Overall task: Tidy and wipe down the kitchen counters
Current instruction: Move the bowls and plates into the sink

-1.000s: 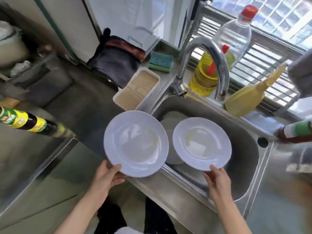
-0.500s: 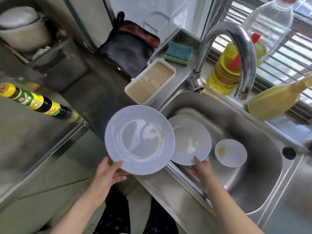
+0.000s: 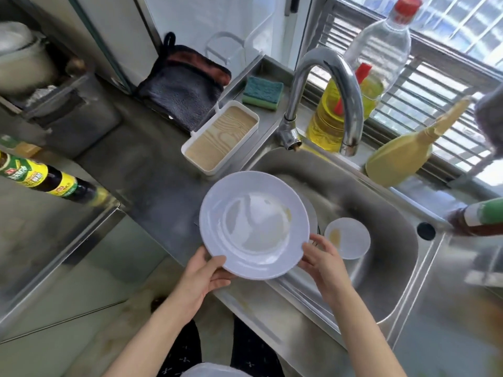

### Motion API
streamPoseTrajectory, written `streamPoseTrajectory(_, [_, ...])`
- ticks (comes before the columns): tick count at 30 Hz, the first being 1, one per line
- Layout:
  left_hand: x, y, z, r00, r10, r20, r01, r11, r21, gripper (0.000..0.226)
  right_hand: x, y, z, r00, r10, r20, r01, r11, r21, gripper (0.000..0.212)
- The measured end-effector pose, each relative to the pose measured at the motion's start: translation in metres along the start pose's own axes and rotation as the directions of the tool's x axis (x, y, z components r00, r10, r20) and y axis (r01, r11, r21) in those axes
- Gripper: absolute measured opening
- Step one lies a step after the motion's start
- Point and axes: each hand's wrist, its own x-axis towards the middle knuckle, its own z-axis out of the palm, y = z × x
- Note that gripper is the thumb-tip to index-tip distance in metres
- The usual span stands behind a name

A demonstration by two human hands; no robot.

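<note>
I hold a white plate over the left edge of the steel sink. My left hand grips its near rim, thumb on top. At the plate's right near rim my right hand touches it with spread fingers. Another plate lies in the sink, almost wholly hidden under the held one; only a sliver shows. A small white dish with a yellowish smear sits on the sink floor to the right.
A curved tap arches over the sink. Behind it stand an oil bottle, a clear bottle and a yellow squeeze bottle. A sponge, a white box, a dark cloth and a sauce bottle occupy the left counter.
My right hand let go of the second plate, now lying in the sink, and came over to the right rim of the plate in my left hand. That plate shifted right over the sink.
</note>
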Motion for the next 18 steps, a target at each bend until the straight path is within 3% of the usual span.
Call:
streamPoseTrajectory(3, [0.014,-0.003,0.01,0.994,0.099,0.038,-0.106,0.931,0.35,0.045,0.005,0.009,-0.019,0.99,0.0,-0.143,-0.001,1.0,-0.005,0.024])
streamPoseTrajectory(5, [0.025,-0.006,0.006,0.962,0.272,0.012,-0.208,0.705,0.678,0.067,0.014,0.016,-0.032,0.969,-0.001,-0.247,-0.001,1.0,-0.007,0.025])
streamPoseTrajectory(7, [0.035,-0.008,0.001,0.919,0.393,-0.032,-0.157,0.438,0.885,0.088,0.026,0.022,-0.044,0.931,-0.01,-0.365,-0.004,0.999,-0.037,0.027])
streamPoseTrajectory(9, [0.041,-0.01,-0.001,0.927,0.374,-0.03,-0.098,0.319,0.943,0.1,0.042,0.028,-0.053,0.883,-0.007,-0.469,-0.014,0.999,-0.042,0.029])
streamPoseTrajectory(12, [0.044,-0.015,0.001,0.95,0.311,-0.03,-0.051,0.249,0.967,0.102,0.062,0.036,-0.056,0.84,0.003,-0.543,-0.033,0.998,-0.045,0.03])
streamPoseTrajectory(18, [0.048,-0.019,0.006,0.947,0.311,-0.079,0.016,0.199,0.98,0.103,0.09,0.059,-0.045,0.878,0.015,-0.478,-0.065,0.994,-0.088,0.034])
